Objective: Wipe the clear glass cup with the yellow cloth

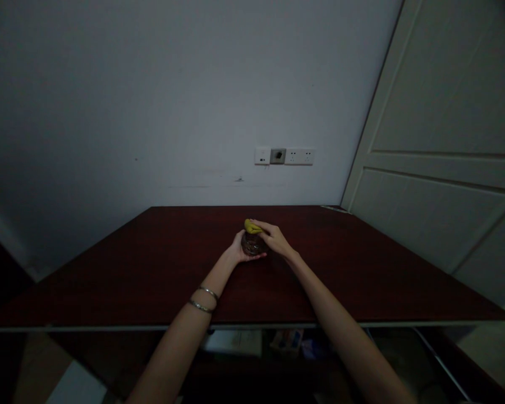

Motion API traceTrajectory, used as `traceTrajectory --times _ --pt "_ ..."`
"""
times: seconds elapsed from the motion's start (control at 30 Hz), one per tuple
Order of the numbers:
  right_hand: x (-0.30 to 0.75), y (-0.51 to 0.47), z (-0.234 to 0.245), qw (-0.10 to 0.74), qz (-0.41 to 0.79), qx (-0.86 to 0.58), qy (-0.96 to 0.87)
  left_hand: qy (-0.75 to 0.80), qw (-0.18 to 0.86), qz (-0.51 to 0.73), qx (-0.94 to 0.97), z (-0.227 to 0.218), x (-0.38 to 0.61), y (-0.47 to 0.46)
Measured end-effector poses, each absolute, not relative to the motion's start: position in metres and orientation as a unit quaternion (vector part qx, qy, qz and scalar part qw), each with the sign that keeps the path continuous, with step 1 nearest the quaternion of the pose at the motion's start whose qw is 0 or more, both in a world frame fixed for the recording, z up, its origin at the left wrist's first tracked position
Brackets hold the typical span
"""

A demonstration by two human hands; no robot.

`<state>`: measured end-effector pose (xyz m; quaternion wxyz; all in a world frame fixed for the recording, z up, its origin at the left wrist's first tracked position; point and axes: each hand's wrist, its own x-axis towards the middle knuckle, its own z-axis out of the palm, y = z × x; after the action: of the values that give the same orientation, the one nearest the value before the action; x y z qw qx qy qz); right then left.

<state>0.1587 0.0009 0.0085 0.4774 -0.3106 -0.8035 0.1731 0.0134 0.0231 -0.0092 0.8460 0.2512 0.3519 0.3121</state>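
Near the far middle of the dark red table [185,264], my two hands meet around a small, round, dark glass-like vessel [253,245]. My left hand [240,249] is wrapped around its left side and underside. Over the top, my right hand [276,239] presses a folded yellow cloth [251,226] against the vessel's upper part. The vessel looks shiny and see-through in places, but its exact kind is hard to make out in the dim light. The right fingers partly cover its right side. Two metal bangles [204,300] circle my left forearm.
Behind the table stands a pale wall with a row of sockets [284,156]. A panelled white door [441,140] rises along the right side. Under the table's front edge, a shelf holds a pale flat item [233,341] and a small box [287,340].
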Motion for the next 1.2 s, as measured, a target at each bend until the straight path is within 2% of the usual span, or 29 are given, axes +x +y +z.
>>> traceTrajectory --times 0.53,1.2 --pt "0.161 -0.006 0.013 0.353 -0.05 -0.337 -0.871 0.348 0.844 0.32 0.253 -0.007 0.015 0.022" --pt "0.165 -0.011 0.02 0.376 0.016 -0.355 -0.856 0.384 0.83 0.316 0.254 -0.002 0.012 0.019"
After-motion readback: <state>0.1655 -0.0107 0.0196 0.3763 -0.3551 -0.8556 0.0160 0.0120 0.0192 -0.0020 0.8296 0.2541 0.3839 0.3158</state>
